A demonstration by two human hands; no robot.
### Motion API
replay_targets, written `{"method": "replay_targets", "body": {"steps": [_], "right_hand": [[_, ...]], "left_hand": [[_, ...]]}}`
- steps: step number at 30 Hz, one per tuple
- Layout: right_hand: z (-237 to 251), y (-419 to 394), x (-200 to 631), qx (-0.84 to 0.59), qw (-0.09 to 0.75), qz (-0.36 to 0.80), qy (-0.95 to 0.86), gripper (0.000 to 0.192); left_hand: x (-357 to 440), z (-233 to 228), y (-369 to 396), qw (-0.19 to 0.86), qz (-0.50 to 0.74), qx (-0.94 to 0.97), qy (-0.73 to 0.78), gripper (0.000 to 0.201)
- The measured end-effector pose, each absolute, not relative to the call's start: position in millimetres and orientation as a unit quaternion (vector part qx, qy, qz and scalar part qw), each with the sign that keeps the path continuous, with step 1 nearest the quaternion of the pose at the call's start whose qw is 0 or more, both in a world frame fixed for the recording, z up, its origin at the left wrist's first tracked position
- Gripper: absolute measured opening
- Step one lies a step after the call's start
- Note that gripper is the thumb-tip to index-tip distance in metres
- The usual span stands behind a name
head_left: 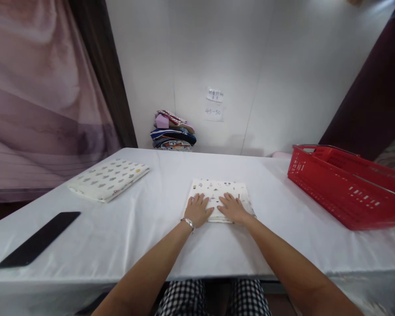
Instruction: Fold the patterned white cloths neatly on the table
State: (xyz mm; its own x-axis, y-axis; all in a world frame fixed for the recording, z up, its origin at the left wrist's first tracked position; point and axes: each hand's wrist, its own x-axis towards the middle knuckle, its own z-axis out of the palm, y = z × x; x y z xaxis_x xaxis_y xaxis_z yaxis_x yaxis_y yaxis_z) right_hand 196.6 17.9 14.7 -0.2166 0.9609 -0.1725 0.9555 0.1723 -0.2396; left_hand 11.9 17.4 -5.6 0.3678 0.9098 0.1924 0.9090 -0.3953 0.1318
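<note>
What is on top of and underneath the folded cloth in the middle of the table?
The left hand and right hand rest flat on top of the folded cloth. It lies on the white tablecloth; the patch underneath is covered and cannot be seen.

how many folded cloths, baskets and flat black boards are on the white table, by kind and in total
Folded cloths: 2, the middle cloth and the left cloth
Red basket: 1
Flat black board: 1
Total: 4
</note>
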Motion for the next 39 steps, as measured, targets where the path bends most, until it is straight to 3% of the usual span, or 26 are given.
{"method": "replay_targets", "body": {"steps": [6, 15, 18, 21, 29, 33, 39], "right_hand": [[24.3, 65.5, 199.3, -0.655, 0.019, 0.066, -0.753, 0.059], [-10.7, 97.8, 237.4, -0.696, 0.021, 0.016, -0.718, 0.064], [-14.6, 98.3, 236.6, -0.693, 0.030, 0.009, -0.720, 0.064], [-15.2, 98.8, 235.9, -0.694, 0.041, 0.005, -0.719, 0.064], [-8.6, 97.1, 234.6, -0.687, 0.035, 0.018, -0.725, 0.064], [2.0, 94.4, 236.6, -0.695, 0.023, 0.051, -0.717, 0.059], [-3.4, 52.8, 274.0, -0.740, 0.153, 0.127, -0.643, 0.064]], "left_hand": [[12.6, -8.7, 19.9, -0.002, 0.120, 0.826, 0.551, 0.053], [10.4, 2.1, 16.9, 0.058, 0.102, 0.828, 0.549, 0.056], [13.7, 21.2, 36.5, 0.132, 0.045, 0.823, 0.550, 0.063], [19.7, 31.3, 64.9, 0.112, 0.060, 0.799, 0.587, 0.069], [21.0, 1.2, 89.3, 0.122, 0.069, 0.764, 0.629, 0.072], [16.1, 0.4, 86.7, 0.118, 0.114, 0.761, 0.627, 0.063], [7.3, -0.2, 90.4, 0.115, 0.197, 0.645, 0.729, 0.047]]}}
